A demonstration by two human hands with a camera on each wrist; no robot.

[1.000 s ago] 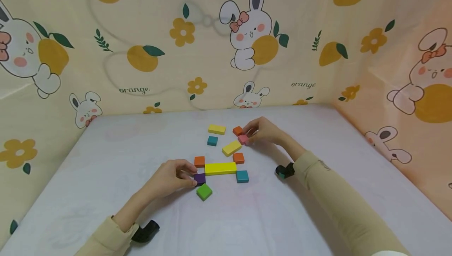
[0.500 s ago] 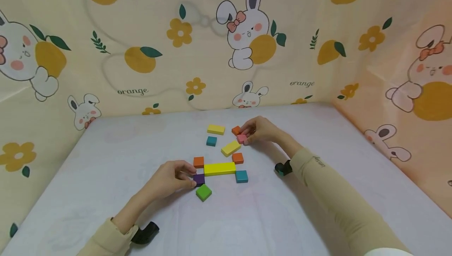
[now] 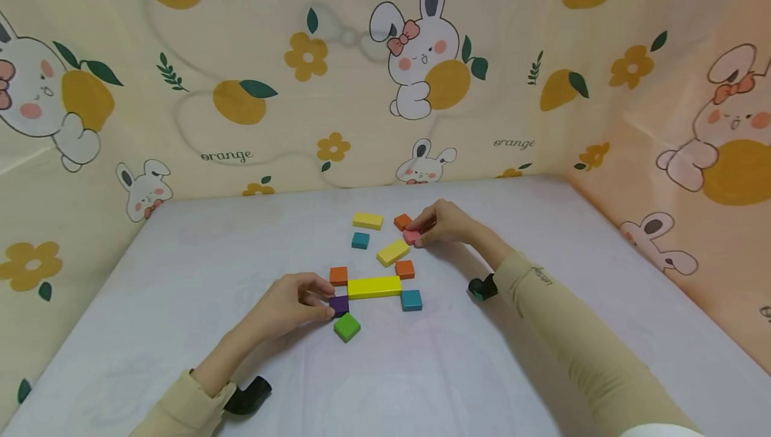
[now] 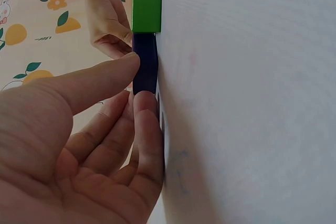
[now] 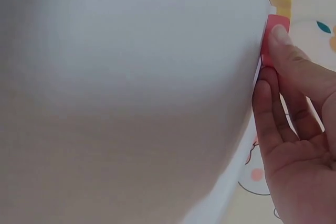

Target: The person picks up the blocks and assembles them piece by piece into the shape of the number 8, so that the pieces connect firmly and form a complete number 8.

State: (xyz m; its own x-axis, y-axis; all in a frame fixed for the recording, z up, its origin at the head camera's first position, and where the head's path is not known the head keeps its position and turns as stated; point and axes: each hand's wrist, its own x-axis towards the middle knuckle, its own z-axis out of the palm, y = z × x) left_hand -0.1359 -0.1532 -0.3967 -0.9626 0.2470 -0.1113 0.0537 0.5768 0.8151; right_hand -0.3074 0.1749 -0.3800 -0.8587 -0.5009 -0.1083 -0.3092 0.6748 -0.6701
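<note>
My left hand (image 3: 295,303) pinches a purple block (image 3: 339,306) between thumb and fingers; the left wrist view shows the thumb on the block's side (image 4: 145,64). A green block (image 3: 347,327) sits at its near corner, and a long yellow block (image 3: 374,287) lies to its right. Farther back, my right hand (image 3: 444,224) pinches a pink block (image 3: 412,237), with the thumb on it in the right wrist view. An orange block (image 3: 402,222) lies just behind the pink one, and a pale yellow block (image 3: 393,253) is at its near left.
Orange blocks stand at the long yellow block's far left (image 3: 338,276) and far right, a teal block (image 3: 411,300) at its near right. Another teal block (image 3: 360,240) and a pale yellow block (image 3: 367,221) lie farther back. A patterned backdrop (image 3: 361,109) rises behind the white table (image 3: 482,370).
The pink block has shifted very slightly left with my right hand. My left hand stays on the purple block; the whole view has drifted a little.
</note>
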